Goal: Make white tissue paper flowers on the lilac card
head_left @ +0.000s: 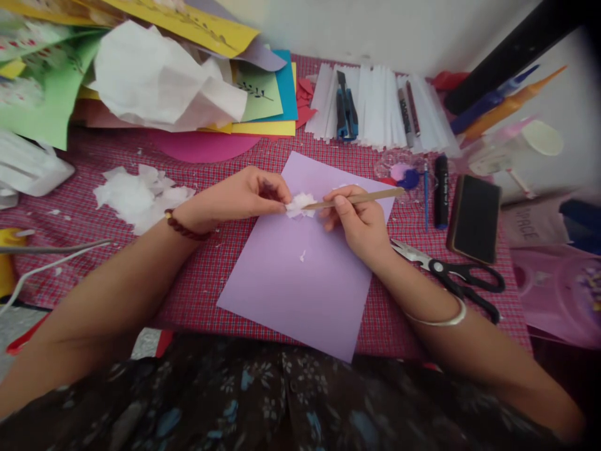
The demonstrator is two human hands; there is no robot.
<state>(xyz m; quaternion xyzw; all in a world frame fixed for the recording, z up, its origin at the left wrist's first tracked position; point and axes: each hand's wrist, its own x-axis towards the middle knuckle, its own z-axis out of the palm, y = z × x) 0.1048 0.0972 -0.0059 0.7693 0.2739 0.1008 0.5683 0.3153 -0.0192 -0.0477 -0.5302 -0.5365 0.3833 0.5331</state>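
Observation:
A lilac paper sheet (300, 275) lies on the red checked cloth (197, 282) in front of me. On its upper part sits a small white tissue tuft (300, 204). My left hand (244, 195) pinches the tuft's left side with closed fingers. My right hand (359, 219) grips a thin wooden stick (361, 199) whose tip touches the tuft's right side. A tiny white scrap (303, 255) lies on the sheet below the tuft.
Black-handled scissors (451, 275) lie just right of my right wrist, a black eraser block (474, 216) and black marker (440, 191) beyond. White tissue scraps (138, 197) lie left. Coloured paper and crumpled tissue (159, 81) pile at the back left, folded white strips (380, 106) behind.

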